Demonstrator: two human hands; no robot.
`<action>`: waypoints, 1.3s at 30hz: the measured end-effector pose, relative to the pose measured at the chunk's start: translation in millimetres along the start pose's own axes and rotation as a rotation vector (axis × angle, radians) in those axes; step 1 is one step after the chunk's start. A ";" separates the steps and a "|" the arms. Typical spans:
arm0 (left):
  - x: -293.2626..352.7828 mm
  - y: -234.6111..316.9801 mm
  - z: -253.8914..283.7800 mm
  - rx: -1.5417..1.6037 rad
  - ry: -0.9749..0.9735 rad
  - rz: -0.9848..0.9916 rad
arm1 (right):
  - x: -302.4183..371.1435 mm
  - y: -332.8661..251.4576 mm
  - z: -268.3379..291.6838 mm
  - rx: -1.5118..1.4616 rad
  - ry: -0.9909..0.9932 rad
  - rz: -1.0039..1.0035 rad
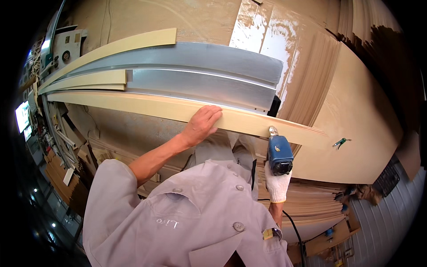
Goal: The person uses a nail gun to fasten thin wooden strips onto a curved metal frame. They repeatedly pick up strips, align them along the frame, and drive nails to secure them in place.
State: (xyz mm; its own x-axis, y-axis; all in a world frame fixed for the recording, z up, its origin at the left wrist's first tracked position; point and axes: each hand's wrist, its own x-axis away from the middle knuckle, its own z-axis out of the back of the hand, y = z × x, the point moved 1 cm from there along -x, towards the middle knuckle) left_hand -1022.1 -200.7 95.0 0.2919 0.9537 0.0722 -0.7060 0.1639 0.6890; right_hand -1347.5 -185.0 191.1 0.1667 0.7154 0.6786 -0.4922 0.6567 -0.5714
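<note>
My bare left hand (204, 124) grips the near edge of a long pale wooden board (147, 107), its fingers curled over the top. This board stretches from far left to right across the front of a grey metal work surface (209, 86). In my right hand (278, 184), which wears a white knit glove, is a blue nail gun (280, 153). The metal nose of the nail gun meets the near face of the board, to the right of my left hand. My gloved fingers are partly hidden under the tool.
Shorter pale boards (102, 81) lie on the metal surface's left side. A large light panel (356, 115) sits on a stack at right, bearing a small green tool (341, 142). A black hose (296, 229) hangs beside my right arm. Stacked sheets (311, 204) stand below.
</note>
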 end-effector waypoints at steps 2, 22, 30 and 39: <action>3.2 0.4 -3.4 0.004 0.024 0.043 | -0.7 3.8 1.3 -0.011 0.009 0.019; 0.0 16.2 -1.0 0.055 0.052 0.089 | -16.5 20.6 14.6 0.102 -0.080 0.111; 5.0 5.0 -6.6 0.117 0.061 0.082 | -6.4 -26.6 -43.1 -0.002 -0.268 0.201; 9.5 -4.5 -12.1 0.162 0.062 0.065 | 11.0 -56.8 -74.4 0.214 -0.178 0.232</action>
State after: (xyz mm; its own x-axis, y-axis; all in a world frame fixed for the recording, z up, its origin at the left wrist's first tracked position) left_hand -1024.0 -189.3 83.8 0.2048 0.9756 0.0794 -0.6077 0.0631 0.7917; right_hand -1254.1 -196.6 196.7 -0.1128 0.7744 0.6225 -0.6703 0.4032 -0.6230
